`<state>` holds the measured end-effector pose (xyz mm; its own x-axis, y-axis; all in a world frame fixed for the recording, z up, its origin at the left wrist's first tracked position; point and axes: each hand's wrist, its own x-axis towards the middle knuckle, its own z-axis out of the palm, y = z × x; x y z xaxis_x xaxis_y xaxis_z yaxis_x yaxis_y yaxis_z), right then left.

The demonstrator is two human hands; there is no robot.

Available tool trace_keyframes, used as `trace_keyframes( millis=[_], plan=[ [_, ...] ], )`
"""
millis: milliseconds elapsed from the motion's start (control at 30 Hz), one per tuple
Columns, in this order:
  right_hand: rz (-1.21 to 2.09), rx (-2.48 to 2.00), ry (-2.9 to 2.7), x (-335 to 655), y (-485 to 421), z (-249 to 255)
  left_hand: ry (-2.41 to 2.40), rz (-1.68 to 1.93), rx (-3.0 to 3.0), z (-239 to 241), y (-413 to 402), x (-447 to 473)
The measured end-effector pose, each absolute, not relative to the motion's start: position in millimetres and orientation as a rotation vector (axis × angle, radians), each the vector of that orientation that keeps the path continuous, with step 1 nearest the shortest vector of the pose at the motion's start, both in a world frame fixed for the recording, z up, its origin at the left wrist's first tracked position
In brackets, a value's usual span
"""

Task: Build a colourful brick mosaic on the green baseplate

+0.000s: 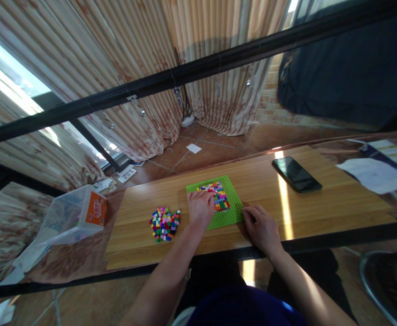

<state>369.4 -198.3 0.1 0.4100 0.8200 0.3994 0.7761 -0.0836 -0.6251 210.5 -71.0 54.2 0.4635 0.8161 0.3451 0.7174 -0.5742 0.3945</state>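
A green studded baseplate (230, 217) lies at an angle on the wooden board, with a patch of many-coloured toy bricks (221, 199) built up on its middle. Over the left part of that patch is my left hand (200, 208), its fingers bent and pressed together at the bricks. Whatever they pinch is hidden under the hand. At the plate's right edge rests my right hand (261, 226), fingers curled and closed with the tips on the rim. Left of the plate, a loose pile of small toy bricks (165, 223) is spread on the board.
A dark phone (297, 174) lies on the wooden board (137, 199) to the right. White paper (375, 175) is beyond it. On the left stands a clear plastic bin (65, 213) with an orange label. A black metal bar (157, 81) crosses in front of the curtains.
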Motion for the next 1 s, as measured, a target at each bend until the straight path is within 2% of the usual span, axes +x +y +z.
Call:
trace_keyframes(
  millis=[233, 667, 1000],
  plan=[
    [0.071, -1.862, -1.364, 369.6, -198.0, -0.8, 1.377, 0.718, 2.527, 56.8, -72.0, 211.2],
    [0.071, -1.86, -1.36, 369.1, -198.1, -0.3, 1.384, 0.441, 2.565, 66.2, -77.8, 213.3],
    [0.055, -1.864, -1.368, 368.3, -197.9, -0.4, 1.349, 0.531, 2.49, 61.0, -78.2, 205.9]
  ],
)
